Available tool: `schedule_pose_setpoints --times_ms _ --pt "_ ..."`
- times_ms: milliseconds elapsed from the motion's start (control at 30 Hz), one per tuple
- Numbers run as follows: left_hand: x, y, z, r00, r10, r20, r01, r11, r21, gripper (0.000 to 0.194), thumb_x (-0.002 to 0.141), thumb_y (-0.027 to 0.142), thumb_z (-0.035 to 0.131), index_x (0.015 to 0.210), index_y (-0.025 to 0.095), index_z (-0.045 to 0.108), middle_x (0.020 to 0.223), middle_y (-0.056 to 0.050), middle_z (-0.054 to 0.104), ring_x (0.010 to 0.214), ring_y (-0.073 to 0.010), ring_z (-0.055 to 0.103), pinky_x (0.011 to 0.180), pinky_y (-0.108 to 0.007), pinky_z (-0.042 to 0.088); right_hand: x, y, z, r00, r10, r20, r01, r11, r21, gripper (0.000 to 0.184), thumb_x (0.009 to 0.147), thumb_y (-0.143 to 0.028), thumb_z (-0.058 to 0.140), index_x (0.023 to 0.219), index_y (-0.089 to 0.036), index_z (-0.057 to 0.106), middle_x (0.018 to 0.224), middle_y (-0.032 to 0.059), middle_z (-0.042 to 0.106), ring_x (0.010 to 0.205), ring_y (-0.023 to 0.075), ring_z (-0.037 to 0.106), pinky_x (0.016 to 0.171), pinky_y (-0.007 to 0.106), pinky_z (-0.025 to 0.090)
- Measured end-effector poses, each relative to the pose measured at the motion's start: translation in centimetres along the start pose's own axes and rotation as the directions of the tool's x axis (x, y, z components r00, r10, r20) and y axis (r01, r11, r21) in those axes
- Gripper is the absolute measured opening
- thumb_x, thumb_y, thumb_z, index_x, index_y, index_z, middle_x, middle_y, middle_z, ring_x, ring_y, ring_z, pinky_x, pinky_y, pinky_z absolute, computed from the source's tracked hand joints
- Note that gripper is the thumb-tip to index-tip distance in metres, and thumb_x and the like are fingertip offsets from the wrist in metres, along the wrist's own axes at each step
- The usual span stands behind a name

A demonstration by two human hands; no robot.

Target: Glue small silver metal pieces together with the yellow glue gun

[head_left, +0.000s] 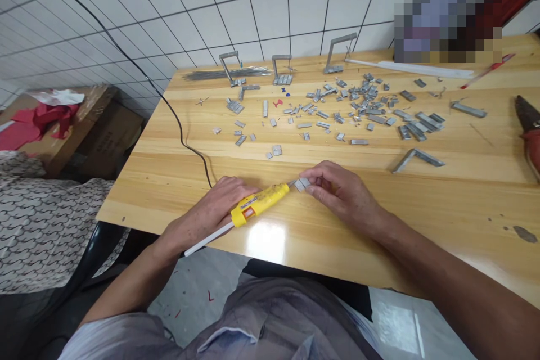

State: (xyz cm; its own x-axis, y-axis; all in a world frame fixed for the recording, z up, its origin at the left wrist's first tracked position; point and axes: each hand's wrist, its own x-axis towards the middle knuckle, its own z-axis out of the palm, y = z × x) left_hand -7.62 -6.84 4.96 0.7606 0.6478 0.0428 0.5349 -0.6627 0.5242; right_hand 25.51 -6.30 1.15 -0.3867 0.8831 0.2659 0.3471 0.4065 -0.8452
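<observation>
My left hand [219, 202] is wrapped round a yellow hot glue gun [265, 199], with a white glue stick [208, 238] sticking out of its rear end. The gun's nozzle points right and meets, or nearly meets, a small grey flat piece [302, 184]. Between thumb and fingers, my right hand [335, 188] pinches this piece just above the wooden table. Whether fresh glue is on it I cannot tell. Beyond the hands lie two small grey pieces [277, 150] and, farther right, an L-shaped grey piece [417, 158].
Many loose grey pieces [371, 93] cover the table's [169, 191] far half. Small grey frames [282, 70] stand near the tiled wall, beside thin metal rods [228, 73]. A black cable [169, 107] runs down toward my left hand. Cardboard boxes [99, 129] stand at left.
</observation>
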Motion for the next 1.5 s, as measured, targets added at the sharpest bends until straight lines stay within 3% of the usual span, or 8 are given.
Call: schedule_pose_setpoints --times_ms 767,1500 --pt "-0.03 0.05 -0.06 0.999 0.049 -0.017 -0.049 0.999 0.018 0.039 0.114 0.038 0.041 0.149 0.024 0.053 0.122 -0.010 0.072 0.112 -0.0245 0.064 0.103 -0.040 0.046 0.07 0.10 0.10 0.995 -0.096 -0.037 0.094 0.995 -0.042 0.019 0.099 -0.015 0.064 0.114 -0.023 0.070 0.088 0.0012 0.069 0.073 0.0147 0.061 0.065 0.027 0.048" --pt "-0.24 0.21 -0.15 0.999 0.045 0.004 -0.045 0.999 0.020 0.036 0.116 0.039 0.041 0.146 0.023 0.052 0.124 -0.010 0.071 0.112 -0.0236 0.063 0.101 -0.039 0.044 0.03 0.09 0.18 0.997 -0.072 -0.032 0.071 0.996 -0.046 0.017 0.099 -0.018 0.064 0.113 -0.023 0.072 0.089 0.0017 0.070 0.073 0.0153 0.063 0.066 0.028 0.050"
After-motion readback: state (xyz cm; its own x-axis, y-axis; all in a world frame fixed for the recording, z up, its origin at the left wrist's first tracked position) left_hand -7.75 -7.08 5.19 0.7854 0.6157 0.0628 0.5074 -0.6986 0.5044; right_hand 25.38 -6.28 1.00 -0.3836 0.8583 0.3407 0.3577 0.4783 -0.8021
